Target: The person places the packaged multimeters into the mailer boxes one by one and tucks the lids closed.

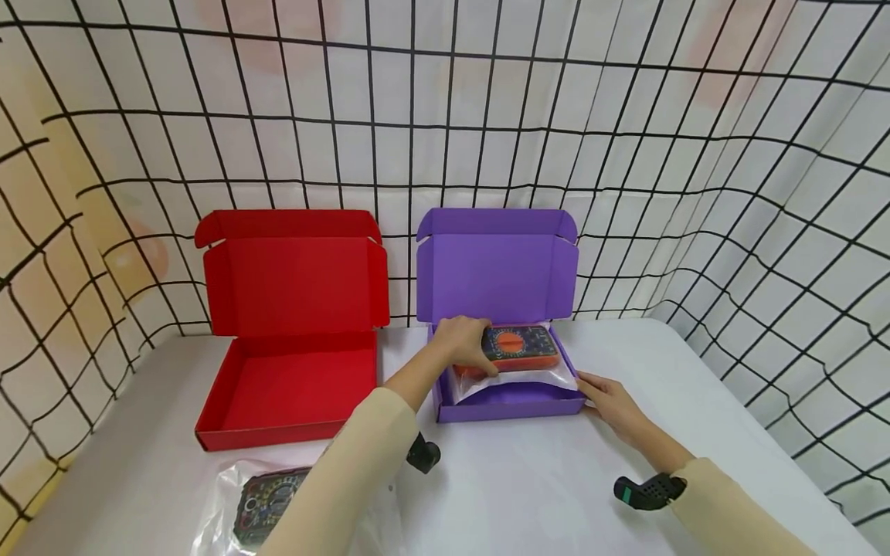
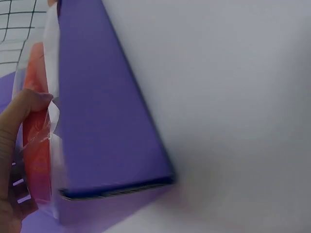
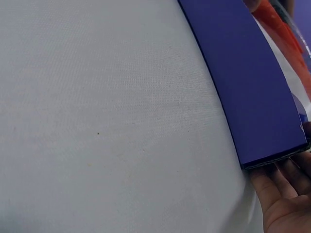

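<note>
An orange-and-black multimeter in a clear plastic bag lies in the open purple box. My left hand grips its left part, thumb toward the front. In the left wrist view, that thumb presses the meter's orange side through the plastic. At the box's front right corner, my right hand holds the side wall. The right wrist view shows its fingers against the outside of the purple box, with one dark fingertip near the rim; the rest is cut off.
An open red box with its lid raised stands left of the purple one. Another bagged multimeter lies at the table's front left, partly behind my left sleeve. Black wire grid panels enclose the white table at the back and sides.
</note>
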A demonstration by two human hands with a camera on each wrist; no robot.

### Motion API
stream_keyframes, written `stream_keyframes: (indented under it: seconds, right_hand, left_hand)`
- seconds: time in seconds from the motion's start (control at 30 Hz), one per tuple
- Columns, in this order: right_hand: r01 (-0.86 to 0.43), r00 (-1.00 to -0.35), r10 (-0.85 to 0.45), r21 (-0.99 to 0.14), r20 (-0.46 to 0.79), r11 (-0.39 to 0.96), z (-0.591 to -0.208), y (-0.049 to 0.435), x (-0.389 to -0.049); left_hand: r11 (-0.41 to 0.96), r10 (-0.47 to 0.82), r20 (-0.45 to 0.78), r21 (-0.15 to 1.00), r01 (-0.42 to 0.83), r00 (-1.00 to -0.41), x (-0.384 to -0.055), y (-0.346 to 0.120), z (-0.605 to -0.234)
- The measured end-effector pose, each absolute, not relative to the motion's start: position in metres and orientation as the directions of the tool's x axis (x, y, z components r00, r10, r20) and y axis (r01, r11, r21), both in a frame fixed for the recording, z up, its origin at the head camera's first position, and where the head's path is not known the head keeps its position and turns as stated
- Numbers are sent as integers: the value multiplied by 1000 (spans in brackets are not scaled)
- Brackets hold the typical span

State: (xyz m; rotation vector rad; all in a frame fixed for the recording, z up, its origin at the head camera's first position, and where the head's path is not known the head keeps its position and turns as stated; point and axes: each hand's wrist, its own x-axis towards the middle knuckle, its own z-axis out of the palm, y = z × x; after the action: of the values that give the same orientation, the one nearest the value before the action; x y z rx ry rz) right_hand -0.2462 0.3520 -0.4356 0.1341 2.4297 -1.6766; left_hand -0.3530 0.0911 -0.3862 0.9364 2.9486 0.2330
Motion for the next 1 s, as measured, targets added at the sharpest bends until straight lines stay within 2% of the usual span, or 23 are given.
stream_keyframes:
  seconds: [0.3,0.6,1.0]
  right_hand:
    - [185,-979,-17,-913,-205,362,-434,350,-246]
    - [189,-978,-15,-915,-208,356,-436,349,-247]
    - [206,-977,30,-910,-209,359,-439,348,-248]
  left_hand:
    - [796,601,22,81,600,-799,-354,86,-406]
    - [801,594,18,74,594,-804,-355,89,-411]
    - [788,604,-51,191,586,-795,-358,89,-412]
